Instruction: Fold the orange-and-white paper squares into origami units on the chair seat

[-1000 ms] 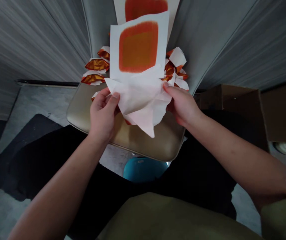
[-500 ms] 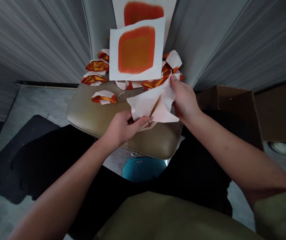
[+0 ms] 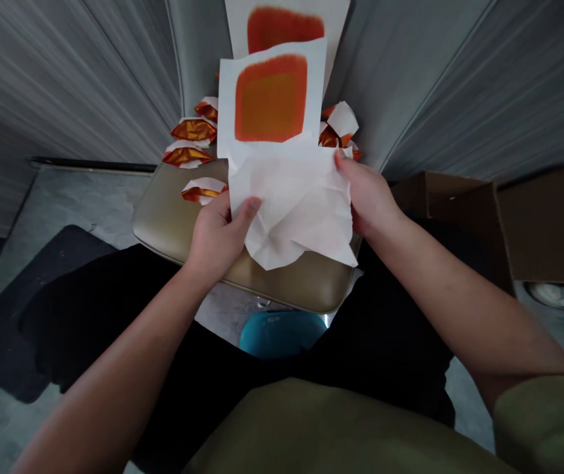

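A creased white sheet of paper is spread between my hands above the chair seat, its plain side up. My left hand is closed on its left edge, thumb on top. On the right edge my right hand pinches it near the upper corner. Just behind lies a flat white sheet with a red and gold square, overlapped by the creased one. Folded paper pieces in white, red and gold sit left of it, and another is beside my left hand.
More folded pieces lie on the right. A further painted sheet leans on the chair back. Below the seat is a blue plastic object. Cardboard boxes stand on the floor at right, and grey curtains hang around.
The bunched paper in my hands has been opened out into a wide, creased sheet. My left hand has moved left and slightly up; the right has barely moved.
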